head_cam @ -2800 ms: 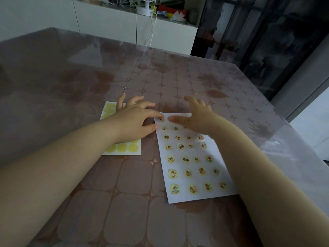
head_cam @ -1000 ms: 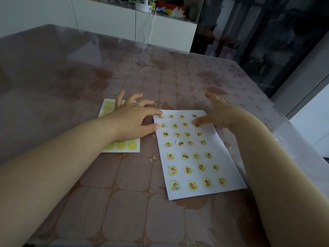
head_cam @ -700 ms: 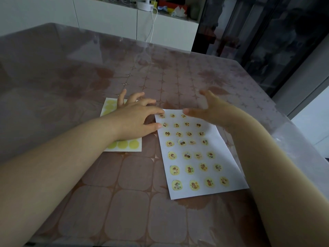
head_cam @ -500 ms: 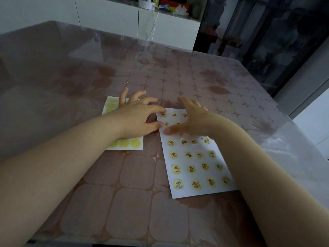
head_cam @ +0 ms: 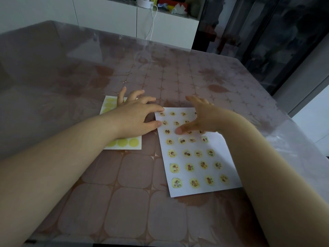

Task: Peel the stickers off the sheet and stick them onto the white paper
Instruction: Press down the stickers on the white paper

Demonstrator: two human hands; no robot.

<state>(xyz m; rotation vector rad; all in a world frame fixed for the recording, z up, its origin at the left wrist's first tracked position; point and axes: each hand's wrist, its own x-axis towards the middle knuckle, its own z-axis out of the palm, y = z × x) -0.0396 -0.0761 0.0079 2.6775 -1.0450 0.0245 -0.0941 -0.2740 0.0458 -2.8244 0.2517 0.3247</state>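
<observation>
The sticker sheet (head_cam: 128, 143), pale with yellow circles, lies left of centre under my left hand (head_cam: 135, 116). That hand rests flat on it with fingers spread, and its thumb and forefinger touch the left edge of the white paper (head_cam: 227, 157). Several small round picture stickers (head_cam: 187, 153) sit in rows on the paper. My right hand (head_cam: 204, 118) lies over the paper's top rows with fingers straight. Its thumb tip presses down on the paper at the third row. The stickers under that palm are hidden.
The table (head_cam: 124, 202) has a glossy brown patterned cover under clear plastic. Its right edge runs close to the paper. White cabinets (head_cam: 110, 16) with a cable and small clutter stand behind the far edge, and dark glass doors (head_cam: 276, 32) are at the right.
My right hand went from the paper's upper right edge back over the top rows, and its thumb now presses at the third row. My left hand has stayed on the sticker sheet.
</observation>
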